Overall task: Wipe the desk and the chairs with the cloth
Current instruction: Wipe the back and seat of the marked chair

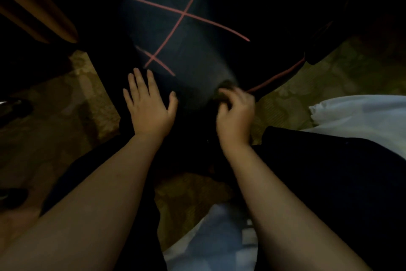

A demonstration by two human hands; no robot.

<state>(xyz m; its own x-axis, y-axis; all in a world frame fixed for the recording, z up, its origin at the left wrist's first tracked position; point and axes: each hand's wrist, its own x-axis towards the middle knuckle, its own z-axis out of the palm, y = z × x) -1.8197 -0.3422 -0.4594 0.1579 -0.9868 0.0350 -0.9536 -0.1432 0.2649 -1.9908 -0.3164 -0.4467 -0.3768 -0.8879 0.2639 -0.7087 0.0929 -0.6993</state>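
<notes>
A dark chair (pixel 189 35) with crossing red stitch lines fills the upper middle of the dim head view. My left hand (pixel 149 103) lies flat on its near left part, fingers spread and straight. To the right, my right hand (pixel 234 112) curls its fingers around a small dark cloth (pixel 225 89) and presses it against the chair's near edge. The cloth is mostly hidden by the fingers and blurred.
Patterned olive carpet (pixel 318 86) shows on both sides of the chair. A wooden furniture edge (pixel 37 11) runs at the upper left. White fabric (pixel 362 114) lies at the right, pale fabric (pixel 215 237) at the bottom middle. Dark objects (pixel 11 108) sit at the far left.
</notes>
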